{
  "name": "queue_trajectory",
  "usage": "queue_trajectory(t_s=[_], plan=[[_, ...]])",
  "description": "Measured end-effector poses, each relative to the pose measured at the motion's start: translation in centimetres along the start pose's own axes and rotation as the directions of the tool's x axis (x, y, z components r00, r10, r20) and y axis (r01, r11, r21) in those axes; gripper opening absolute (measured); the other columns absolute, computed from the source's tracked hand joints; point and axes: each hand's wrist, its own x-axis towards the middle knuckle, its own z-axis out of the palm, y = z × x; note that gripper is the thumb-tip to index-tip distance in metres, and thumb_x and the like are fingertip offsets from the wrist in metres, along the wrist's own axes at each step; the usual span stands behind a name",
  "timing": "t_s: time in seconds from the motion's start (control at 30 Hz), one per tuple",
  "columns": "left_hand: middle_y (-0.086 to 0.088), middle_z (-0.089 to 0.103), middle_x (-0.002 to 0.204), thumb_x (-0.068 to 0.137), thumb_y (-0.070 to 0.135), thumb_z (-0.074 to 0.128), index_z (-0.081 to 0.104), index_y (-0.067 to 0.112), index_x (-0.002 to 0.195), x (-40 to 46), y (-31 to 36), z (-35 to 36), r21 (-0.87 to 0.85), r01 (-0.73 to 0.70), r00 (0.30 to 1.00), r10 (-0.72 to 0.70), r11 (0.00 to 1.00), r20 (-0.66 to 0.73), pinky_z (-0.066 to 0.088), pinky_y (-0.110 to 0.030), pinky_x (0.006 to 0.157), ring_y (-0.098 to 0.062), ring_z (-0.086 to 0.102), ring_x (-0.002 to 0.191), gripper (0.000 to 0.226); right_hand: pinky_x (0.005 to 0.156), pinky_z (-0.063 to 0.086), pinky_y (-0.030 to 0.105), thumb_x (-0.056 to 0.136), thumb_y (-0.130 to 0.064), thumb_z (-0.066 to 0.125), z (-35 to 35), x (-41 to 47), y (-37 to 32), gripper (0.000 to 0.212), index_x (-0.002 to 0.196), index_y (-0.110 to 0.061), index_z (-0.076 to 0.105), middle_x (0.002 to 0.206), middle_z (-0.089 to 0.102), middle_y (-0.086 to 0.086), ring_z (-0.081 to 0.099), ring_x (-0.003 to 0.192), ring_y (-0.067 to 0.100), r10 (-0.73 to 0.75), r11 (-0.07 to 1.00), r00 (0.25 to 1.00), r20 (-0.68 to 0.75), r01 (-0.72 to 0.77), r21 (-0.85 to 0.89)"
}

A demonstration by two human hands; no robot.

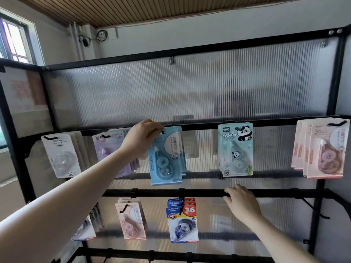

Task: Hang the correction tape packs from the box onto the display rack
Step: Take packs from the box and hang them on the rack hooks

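Note:
A blue correction tape pack (166, 158) hangs tilted at a hook on the upper black bar of the display rack (199, 123). My left hand (141, 138) pinches the pack's top left corner at the hook hole. More blue packs sit behind it. My right hand (242, 203) rests with its fingers on the middle black bar, holding no pack. The box is out of view.
On the upper bar hang white packs (61, 155), purple packs (112, 149), panda packs (236, 149) and pink packs (322, 149). The middle bar carries pink packs (132, 220) and blue-red packs (183, 223). Bare black hooks (315, 209) stick out at lower right.

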Motion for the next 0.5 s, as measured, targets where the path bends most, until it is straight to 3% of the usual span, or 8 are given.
queue_trajectory(t_s=[0.3,0.5], plan=[[-0.007,0.062,0.107,0.092,0.010,0.054,0.067,0.010,0.111,0.5,-0.9,1.7,0.029,0.028,1.000,-0.028,0.999,0.009,0.048,-0.035,0.080,-0.024,0.059,0.095,0.024,0.089,0.043,0.026,0.098,-0.034,0.040,1.1,0.6,-0.3,0.032,0.122,-0.022,0.056,0.116,0.056,-0.002,0.054,0.104,0.014,-0.033,0.999,0.999,0.010,0.033,0.011],[-0.008,0.057,0.111,0.095,0.010,0.046,0.053,0.016,0.132,1.2,-1.6,2.9,0.158,-0.015,0.997,0.004,0.987,0.071,0.042,-0.036,0.086,-0.026,0.052,0.104,0.038,0.086,0.044,0.024,0.097,-0.034,0.041,1.6,0.6,0.5,0.030,0.119,-0.022,0.058,0.112,0.057,-0.004,0.056,0.100,0.012,-0.025,1.000,1.000,0.006,0.025,0.004]])
